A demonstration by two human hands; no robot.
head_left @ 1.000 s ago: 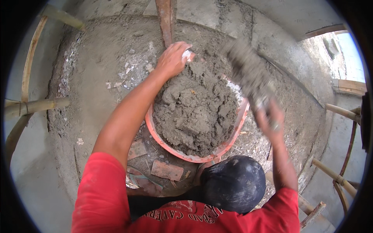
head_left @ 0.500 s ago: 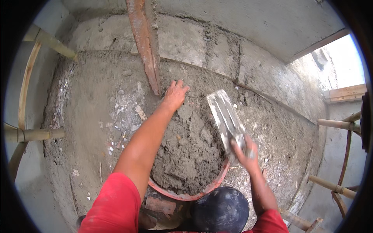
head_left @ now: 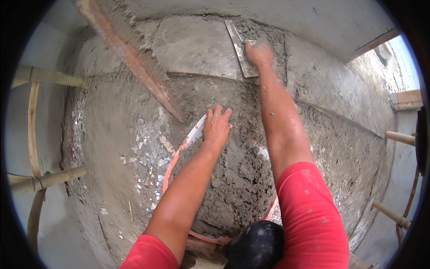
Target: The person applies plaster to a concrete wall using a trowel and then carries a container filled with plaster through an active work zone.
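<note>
My right hand is wrapped round the handle of a metal plastering trowel, far forward. The trowel's long blade lies against a grey slab, beside a rough strip of mortar. Nearer to me, my left hand is open, with its fingers apart at the far side of the wet mortar. The mortar sits in a round tub with a reddish rim. Part of that rim is hidden behind my left forearm. I cannot tell whether my left fingers press on the mortar or only hover.
A mortar-smeared wooden board slants down from the upper left toward the tub. Bamboo poles stick out at both sides. White chips litter the rough ground left of the tub. A dark rounded object is at the lower edge.
My right hand has carried the trowel from beside the tub forward to the slab. My left hand appears lower and slightly right in the view, still near the mortar. The whole view has shifted.
</note>
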